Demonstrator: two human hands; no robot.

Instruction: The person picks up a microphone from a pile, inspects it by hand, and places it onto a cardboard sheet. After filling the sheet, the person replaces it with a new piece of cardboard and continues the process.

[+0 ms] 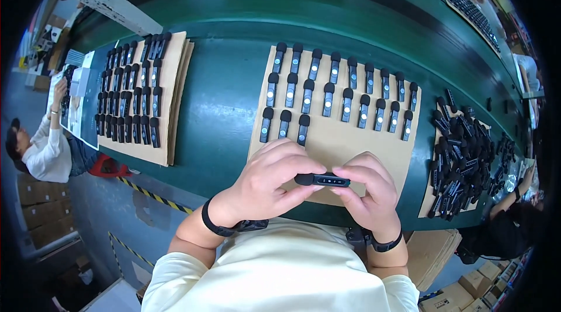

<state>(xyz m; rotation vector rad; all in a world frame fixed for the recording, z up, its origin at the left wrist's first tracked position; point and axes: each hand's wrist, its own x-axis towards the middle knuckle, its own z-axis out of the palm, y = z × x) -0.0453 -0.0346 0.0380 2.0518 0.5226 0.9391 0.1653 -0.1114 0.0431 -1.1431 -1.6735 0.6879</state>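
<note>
Between my two hands lies a small black microphone [331,181], held sideways with its rounded foam tip toward the left. My left hand [272,173] pinches it near the foam end with thumb and fingers. The other end is gripped by my right hand [371,189], also in a pinch. A row of small marks shows on the side turned up. Just beyond, a cardboard sheet [356,149] carries several rows of similar microphones [307,97], foam tips pointing away from me, many with a lit round spot. The front left part of that sheet is partly covered by my left hand.
To the left, stacked cardboard sheets [169,107] bear more rows of microphones. A jumbled heap of microphones [464,160] lies at the right on another sheet. The green table [219,90] runs beneath. People sit or stand at both sides, and a metal post [108,2] rises back left.
</note>
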